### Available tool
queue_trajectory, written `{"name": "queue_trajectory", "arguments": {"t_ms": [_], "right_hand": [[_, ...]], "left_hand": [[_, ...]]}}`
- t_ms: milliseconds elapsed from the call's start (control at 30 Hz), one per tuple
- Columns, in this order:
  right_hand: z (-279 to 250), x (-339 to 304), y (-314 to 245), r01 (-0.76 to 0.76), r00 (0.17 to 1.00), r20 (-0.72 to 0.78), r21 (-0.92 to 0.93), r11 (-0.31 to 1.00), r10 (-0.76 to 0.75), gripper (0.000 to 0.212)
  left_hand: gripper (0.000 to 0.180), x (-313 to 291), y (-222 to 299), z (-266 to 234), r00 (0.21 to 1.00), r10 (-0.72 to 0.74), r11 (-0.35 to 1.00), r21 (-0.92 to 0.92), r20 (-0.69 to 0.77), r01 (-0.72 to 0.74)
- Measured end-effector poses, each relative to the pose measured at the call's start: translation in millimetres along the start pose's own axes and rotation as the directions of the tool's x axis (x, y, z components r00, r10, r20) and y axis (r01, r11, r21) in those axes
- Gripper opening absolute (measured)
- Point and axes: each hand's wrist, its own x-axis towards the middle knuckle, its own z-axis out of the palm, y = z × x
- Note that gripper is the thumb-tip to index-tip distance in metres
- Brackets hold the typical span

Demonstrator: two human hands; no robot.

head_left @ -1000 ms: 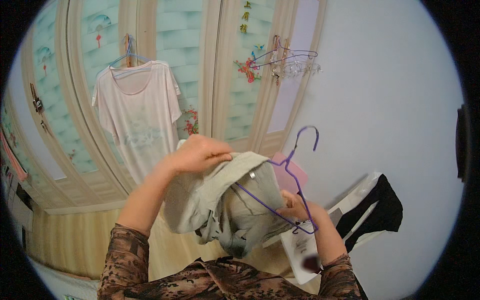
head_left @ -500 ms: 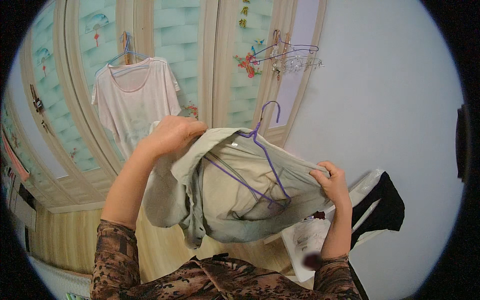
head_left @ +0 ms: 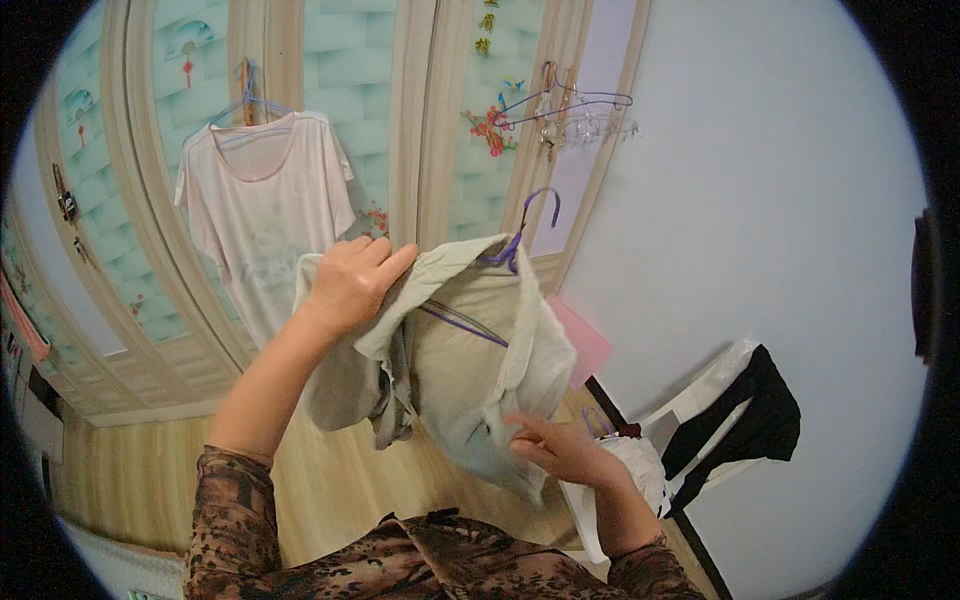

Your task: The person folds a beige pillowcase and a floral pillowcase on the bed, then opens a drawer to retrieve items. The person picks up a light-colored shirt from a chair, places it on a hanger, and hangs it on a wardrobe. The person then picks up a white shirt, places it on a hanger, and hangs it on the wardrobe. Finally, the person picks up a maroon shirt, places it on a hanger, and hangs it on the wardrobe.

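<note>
A pale grey-green shirt hangs in front of me on a purple hanger, whose hook stands up above the collar. At its left shoulder edge, my left hand is closed on the cloth. The front hangs apart, so the inside and part of the hanger's lower bar show. My right hand is at the lower right of the shirt, its fingers pointing left, somewhat apart and a little blurred. They are close to the front edge; whether they touch the cloth is hard to tell.
A light pink T-shirt hangs on the cabinet doors at far left. Spare hangers hang from another door handle. At right, a white chair carries black clothing and white cloth. A pink panel stands behind the shirt.
My right hand has let go of the shirt's right side and moved down and left. That side has swung inward, covering part of the hanger. My left hand keeps its hold.
</note>
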Motion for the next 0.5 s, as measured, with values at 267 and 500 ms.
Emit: {"name": "queue_trajectory", "arguments": {"t_ms": [267, 500], "right_hand": [[-56, 60, -6, 0.065, 0.786, -0.579, -0.267, 0.961, -0.214, 0.032], [-69, 74, 1, 0.136, 0.522, -0.798, -0.271, 0.953, -0.302, 0.017]], "left_hand": [[0.014, 23, 12, -7, 0.981, -0.18, 0.834, -0.519, 0.068, 0.189], [0.023, 5, -9, -1, 0.903, -0.309, 0.605, -0.671, 0.297, 0.428]]}}
